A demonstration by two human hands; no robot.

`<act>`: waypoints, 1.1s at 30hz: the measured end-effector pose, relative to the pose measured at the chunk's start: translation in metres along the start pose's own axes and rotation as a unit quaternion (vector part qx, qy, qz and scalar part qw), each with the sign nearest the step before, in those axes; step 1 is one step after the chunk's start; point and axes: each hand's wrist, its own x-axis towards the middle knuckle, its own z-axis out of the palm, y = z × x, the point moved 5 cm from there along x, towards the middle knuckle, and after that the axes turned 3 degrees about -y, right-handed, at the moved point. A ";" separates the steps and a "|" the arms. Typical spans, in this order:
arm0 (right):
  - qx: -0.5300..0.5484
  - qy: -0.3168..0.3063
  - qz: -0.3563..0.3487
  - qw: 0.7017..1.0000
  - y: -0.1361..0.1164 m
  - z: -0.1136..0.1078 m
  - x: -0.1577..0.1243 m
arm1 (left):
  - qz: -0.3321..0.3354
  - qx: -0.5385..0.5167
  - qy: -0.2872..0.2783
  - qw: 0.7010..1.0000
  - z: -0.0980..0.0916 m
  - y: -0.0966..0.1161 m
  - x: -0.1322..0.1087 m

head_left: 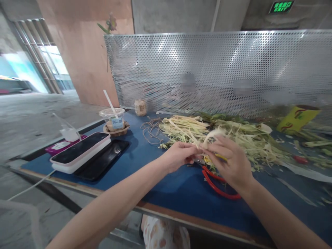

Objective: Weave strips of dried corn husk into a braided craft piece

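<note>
Both hands meet above the middle of the blue table, fingers pinched on a pale strip of dried plant fibre (211, 134), which looks like corn husk. My left hand (181, 155) is closed on its left end. Curled fingers of my right hand (232, 160) grip the strip where it loops up; motion blurs them a little. Beneath my right hand lie red-handled scissors (220, 192), their blades mostly hidden. A bundle of pale husk strips (185, 126) rests just behind my hands, beside a loose heap of shredded husk (249, 141).
Left on the blue table (166, 193) are a pink-edged phone (81, 148), a black tablet-like device (103, 160) and a lidded cup with straw (114, 119). Thin brown cord (153, 131) lies behind. A yellow packet (298, 119) stands right. A perforated metal screen (207, 69) closes the back.
</note>
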 end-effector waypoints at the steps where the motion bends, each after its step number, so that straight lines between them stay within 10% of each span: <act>1: 0.010 -0.004 -0.006 1.000 0.000 0.000 0.000 | -0.006 -0.008 -0.005 1.000 0.000 -0.001 0.000; 14: 0.062 -0.090 -0.058 0.992 0.000 0.002 0.006 | 0.046 0.070 -0.048 0.995 0.001 0.001 -0.001; 26: 0.185 -0.069 0.073 0.978 0.008 0.000 0.010 | 0.134 0.184 -0.080 0.970 0.007 0.011 -0.005; 33: 0.337 -0.060 0.203 0.918 0.027 0.010 0.002 | 0.142 0.284 -0.082 0.945 0.010 0.017 -0.007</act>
